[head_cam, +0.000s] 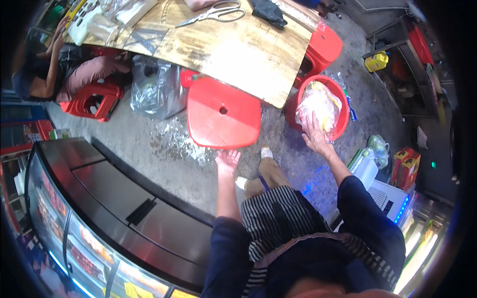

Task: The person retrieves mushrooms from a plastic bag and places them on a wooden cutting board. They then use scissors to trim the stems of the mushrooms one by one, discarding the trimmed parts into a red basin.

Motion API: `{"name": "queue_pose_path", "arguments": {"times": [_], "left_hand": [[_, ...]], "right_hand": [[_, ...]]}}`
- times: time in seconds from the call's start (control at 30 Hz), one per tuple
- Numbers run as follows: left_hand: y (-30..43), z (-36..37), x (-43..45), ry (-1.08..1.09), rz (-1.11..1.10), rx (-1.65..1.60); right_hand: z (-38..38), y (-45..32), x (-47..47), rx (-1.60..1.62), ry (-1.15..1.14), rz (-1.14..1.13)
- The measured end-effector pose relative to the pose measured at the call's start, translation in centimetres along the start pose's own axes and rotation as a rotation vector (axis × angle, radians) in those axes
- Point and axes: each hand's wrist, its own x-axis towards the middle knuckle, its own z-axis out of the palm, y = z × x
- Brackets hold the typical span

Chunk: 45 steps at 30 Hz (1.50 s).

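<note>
My left hand (227, 161) is held palm up with its fingers apart, just off the near edge of a red plastic stool (223, 128). Nothing lies in that palm. Over on the right, my right hand (316, 137) spreads its fingers at the near rim of a red plastic bucket (343, 111). Crumpled clear plastic (318, 100) fills the bucket to the top and bulges above it. My right fingertips overlap the plastic; whether they press on it I cannot tell. A wooden table (179, 48) stands beyond the stool, bearing metal scissors (218, 14) and a black plastic bag (269, 14).
A person (48, 70) sits on a red stool (95, 100) at left. A grey plastic bag (156, 87) stands on the floor beside the table. A glass-fronted display cabinet (123, 208) curves along the lower left. A yellow container (377, 61) and red boxes (404, 167) are at right.
</note>
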Motion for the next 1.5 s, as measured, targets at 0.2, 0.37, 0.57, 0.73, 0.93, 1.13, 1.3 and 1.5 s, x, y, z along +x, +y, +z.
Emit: {"name": "queue_pose_path", "arguments": {"times": [0.2, 0.37, 0.57, 0.73, 0.93, 1.13, 1.3, 1.5], "left_hand": [[0.4, 0.0, 2.3, 0.13, -0.061, -0.297], [1.4, -0.5, 4.7, 0.133, -0.06, -0.44], [1.9, -1.4, 5.6, 0.138, -0.079, -0.332], [1.3, -2.5, 6.0, 0.129, -0.096, -0.359], [2.0, -5.9, 6.0, 0.112, -0.068, -0.354], [4.3, -11.8, 1.4, 0.194, 0.034, -0.239], [5.2, -16.2, -4.5, 0.235, 0.112, -0.218], [1.4, -19.9, -13.0, 0.24, 0.01, 0.242]], "right_hand": [[-3.0, 6.5, 2.2, 0.039, 0.154, 0.408], [-1.9, 10.8, -0.3, 0.018, 0.306, 0.333], [3.1, 9.1, -7.8, -0.011, -0.067, 0.249], [6.3, 7.7, -14.0, -0.017, -0.391, 0.178], [6.5, 8.1, -17.1, 0.0, -0.377, 0.161], [6.4, 8.8, -16.8, -0.019, -0.482, 0.067], [6.3, 6.9, -16.1, 0.075, -0.479, 0.018], [4.1, 4.0, -14.5, 0.246, -0.594, -0.255]]}}
